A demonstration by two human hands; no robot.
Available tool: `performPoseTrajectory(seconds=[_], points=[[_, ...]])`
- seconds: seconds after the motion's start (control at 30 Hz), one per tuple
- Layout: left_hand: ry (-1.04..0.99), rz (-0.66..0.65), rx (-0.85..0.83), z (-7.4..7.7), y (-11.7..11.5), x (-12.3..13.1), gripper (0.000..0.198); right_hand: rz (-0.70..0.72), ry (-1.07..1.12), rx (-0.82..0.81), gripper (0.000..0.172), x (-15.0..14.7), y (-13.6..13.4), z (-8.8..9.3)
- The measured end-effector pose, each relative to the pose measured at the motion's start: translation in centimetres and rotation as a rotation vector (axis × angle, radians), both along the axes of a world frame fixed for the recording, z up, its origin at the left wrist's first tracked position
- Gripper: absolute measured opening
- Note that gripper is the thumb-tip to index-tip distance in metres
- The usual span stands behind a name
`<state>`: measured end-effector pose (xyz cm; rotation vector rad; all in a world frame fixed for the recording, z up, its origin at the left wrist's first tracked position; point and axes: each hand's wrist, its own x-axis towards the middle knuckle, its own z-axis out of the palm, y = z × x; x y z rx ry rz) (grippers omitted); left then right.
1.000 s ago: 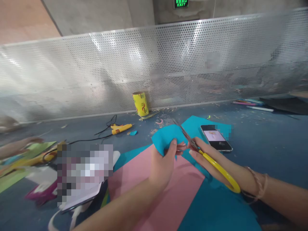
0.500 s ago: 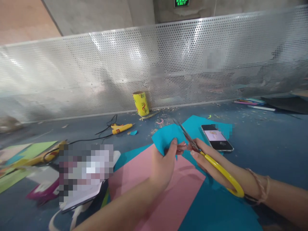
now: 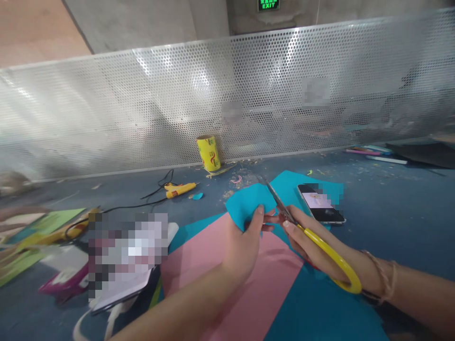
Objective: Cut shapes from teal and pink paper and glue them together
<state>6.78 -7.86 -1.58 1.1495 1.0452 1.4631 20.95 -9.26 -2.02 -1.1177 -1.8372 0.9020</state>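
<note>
Another person's hand (image 3: 19, 213), blurred, is coming back into view at the desk's (image 3: 401, 222) left edge, while the left hand (image 3: 245, 237) and right hand (image 3: 302, 232) are barely shifting. Left thumb and fingers are pinching the blue piece (image 3: 250, 201), holding it above the pink sheet (image 3: 263, 293), toward its far edge. The right hand is curling around the scissors (image 3: 323, 245); their blades are slanting by the piece's right side, contact unclear. Rightward, a phone (image 3: 322, 203) is lying partly on blue paper (image 3: 286, 182); a yellow tube (image 3: 209, 154) is standing near the desk's back edge.
</note>
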Motion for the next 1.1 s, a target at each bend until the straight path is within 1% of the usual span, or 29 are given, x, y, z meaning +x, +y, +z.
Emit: performPoseTrajectory(seconds=[0.1, 0.23, 0.43, 0.57, 0.63, 0.73, 0.87, 1.0, 1.1], points=[[-0.013, -0.015, 0.008, -0.2, 0.0, 0.0, 0.029, 0.037, 0.014, -0.102, 0.032, -0.1, 0.0, 0.0], [-0.005, -0.009, 0.007, -0.3, 0.0, 0.1, 0.028, 0.017, 0.028, -0.137, 0.029, -0.1, 0.1, -0.2], [0.001, 0.032, -0.013, -0.2, 0.1, 0.0, 0.027, -0.001, -0.022, -0.099, 0.028, 0.1, 0.8, -0.4], [0.008, 0.045, -0.007, 0.0, 0.1, -0.2, 0.023, -0.038, -0.088, 0.021, 0.027, 0.4, 1.1, -0.1], [0.003, 0.049, -0.003, 0.1, 0.1, -0.3, 0.022, -0.025, -0.1, 0.054, 0.026, 0.6, 1.1, 0.1], [-0.005, 0.06, -0.01, 0.0, 0.2, -0.4, 0.022, -0.009, -0.08, 0.02, 0.024, 0.8, 1.0, 0.4], [-0.002, 0.072, -0.023, -0.3, 0.4, -0.4, 0.026, 0.008, -0.019, 0.004, 0.026, 1.2, 0.8, 0.2], [0.001, 0.079, -0.022, -0.5, 0.5, -0.4, 0.027, 0.045, 0.0, -0.068, 0.033, 1.4, 0.7, 0.1], [0.008, 0.078, -0.018, -0.5, 0.5, -0.3, 0.025, 0.054, 0.015, -0.062, 0.032, 1.4, 0.6, 0.0]])
